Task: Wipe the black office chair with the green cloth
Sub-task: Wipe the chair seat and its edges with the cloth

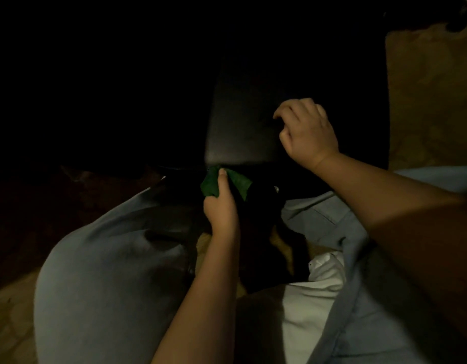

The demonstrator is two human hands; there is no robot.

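The scene is very dark. A padded black part of the office chair fills the centre and slants away from me. My left hand grips the green cloth just under that part's near edge, thumb on top of the cloth. My right hand rests on the chair's right side with its fingers curled over the dark surface; what lies under the fingertips is hidden in shadow.
My knees in light blue trousers frame the bottom of the view, with a white shirt hem between them. Brown patterned floor shows at the right and lower left. The left side and top are black.
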